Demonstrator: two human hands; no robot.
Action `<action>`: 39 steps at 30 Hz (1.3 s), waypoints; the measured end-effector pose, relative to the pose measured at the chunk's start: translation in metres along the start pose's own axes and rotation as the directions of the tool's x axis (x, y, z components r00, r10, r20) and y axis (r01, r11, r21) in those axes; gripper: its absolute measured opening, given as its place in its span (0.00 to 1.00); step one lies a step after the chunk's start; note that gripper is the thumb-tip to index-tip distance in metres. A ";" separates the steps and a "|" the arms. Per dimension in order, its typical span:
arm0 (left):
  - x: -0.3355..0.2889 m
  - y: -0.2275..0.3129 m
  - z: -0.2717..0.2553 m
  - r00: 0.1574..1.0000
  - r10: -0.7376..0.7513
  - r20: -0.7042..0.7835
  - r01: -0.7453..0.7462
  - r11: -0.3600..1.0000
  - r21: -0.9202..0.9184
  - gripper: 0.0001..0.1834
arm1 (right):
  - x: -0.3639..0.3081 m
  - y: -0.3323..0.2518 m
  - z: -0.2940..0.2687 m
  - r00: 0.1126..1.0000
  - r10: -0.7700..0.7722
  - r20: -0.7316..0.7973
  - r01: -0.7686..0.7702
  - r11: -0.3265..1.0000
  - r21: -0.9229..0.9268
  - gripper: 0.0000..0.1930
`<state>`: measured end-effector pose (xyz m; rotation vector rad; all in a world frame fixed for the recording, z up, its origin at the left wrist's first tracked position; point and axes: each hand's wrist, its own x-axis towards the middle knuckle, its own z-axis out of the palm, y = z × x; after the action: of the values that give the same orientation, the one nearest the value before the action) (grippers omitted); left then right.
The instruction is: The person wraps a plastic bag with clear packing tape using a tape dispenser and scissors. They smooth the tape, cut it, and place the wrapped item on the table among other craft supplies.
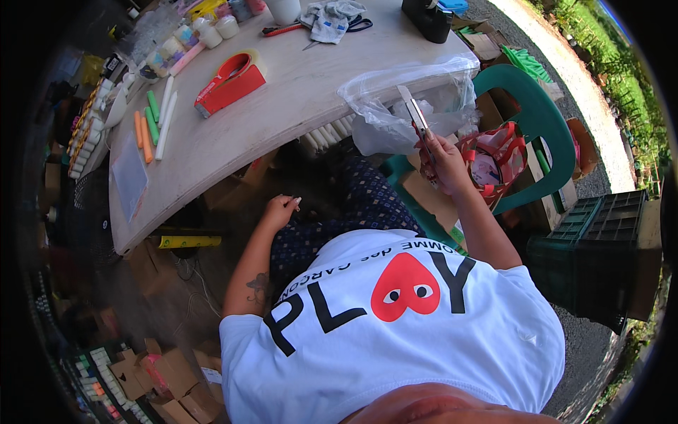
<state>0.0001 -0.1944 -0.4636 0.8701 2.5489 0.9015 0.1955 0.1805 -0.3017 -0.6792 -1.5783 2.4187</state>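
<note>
One box cutter [416, 115], clamped in the right hand [443, 162], points lengthwise toward the bench [304, 85]; left hand [281, 211] curled, its hold unclear.

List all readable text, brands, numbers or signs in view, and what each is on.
White T-shirt: large black lettering around a red heart, smaller black lettering above; legible, but wording not copied here.
Red tape dispenser: pale print, too small to read.
Utility knife in the right hand: no readable text.
Any other print: too small or blurred.
</note>
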 end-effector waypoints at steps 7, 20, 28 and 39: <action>-0.003 0.031 0.025 0.970 -0.172 0.171 0.166 0.985 0.049 0.10 | -0.003 0.005 0.001 0.987 -0.154 0.032 0.152 0.987 0.060 0.14; 0.007 0.061 0.001 0.950 0.306 0.065 -0.312 0.941 0.131 0.08 | 0.199 -0.120 0.004 0.846 -0.473 0.245 0.313 0.070 -0.947 0.24; 0.037 0.163 -0.050 0.927 0.354 0.127 -0.354 0.935 -0.023 0.14 | 0.224 -0.109 0.008 0.706 -0.619 0.344 0.267 -0.217 -0.939 0.24; 0.166 0.251 -0.048 0.712 0.698 -0.077 -0.680 0.713 0.169 0.40 | 0.132 -0.047 0.005 0.824 -0.492 0.280 0.183 -0.236 -0.954 0.30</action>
<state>-0.0382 0.0436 -0.2775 1.9548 2.4025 1.0089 0.0725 0.2471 -0.2945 -0.4022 -2.7743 0.1609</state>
